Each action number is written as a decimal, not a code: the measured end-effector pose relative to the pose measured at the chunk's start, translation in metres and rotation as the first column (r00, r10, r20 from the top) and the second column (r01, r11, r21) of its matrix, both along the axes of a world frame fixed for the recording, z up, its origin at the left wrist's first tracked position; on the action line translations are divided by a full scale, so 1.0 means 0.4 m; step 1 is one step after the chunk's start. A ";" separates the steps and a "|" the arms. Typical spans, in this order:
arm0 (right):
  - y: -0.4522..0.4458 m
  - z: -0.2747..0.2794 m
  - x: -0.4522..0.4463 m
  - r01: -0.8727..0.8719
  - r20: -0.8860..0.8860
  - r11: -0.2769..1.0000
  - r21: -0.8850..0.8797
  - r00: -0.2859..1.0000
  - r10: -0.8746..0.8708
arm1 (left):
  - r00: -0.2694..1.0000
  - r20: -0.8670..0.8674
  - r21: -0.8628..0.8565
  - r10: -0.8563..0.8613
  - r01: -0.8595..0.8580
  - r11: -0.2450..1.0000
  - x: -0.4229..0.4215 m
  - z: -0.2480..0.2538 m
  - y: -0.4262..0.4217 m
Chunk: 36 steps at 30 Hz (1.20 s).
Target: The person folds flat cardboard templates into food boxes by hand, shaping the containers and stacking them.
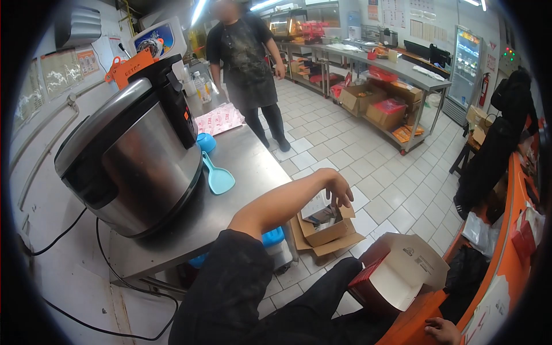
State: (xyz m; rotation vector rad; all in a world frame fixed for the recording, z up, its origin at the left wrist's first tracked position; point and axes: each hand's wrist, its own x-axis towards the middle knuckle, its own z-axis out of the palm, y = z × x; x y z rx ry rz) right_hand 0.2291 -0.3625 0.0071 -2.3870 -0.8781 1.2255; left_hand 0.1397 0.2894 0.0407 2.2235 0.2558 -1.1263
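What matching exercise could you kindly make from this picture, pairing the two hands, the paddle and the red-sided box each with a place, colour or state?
Things:
1. Left hand
2. Right hand
3. Paddle
4. Red-sided box

Descriptions:
A. Light blue, lying on the steel table
B. Standing open, pale inside
C. Beside the orange surface, at the picture's bottom edge
D. In front of the smaller cardboard box in this view

Pairs: 1-D, 2-C, 3-A, 4-B

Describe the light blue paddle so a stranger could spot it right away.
Find the big steel cooker on the metal table. On the tabletop beside it lies the light blue paddle, its handle pointing toward a small blue cup. Unlike that rounded cup, the paddle is flat and broad-bladed, with a slim handle.
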 end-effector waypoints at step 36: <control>0.028 0.005 -0.033 0.146 0.183 0.987 -0.062 0.974 -0.133 | 0.956 0.274 0.153 -0.108 0.067 0.986 0.019 -0.013 -0.011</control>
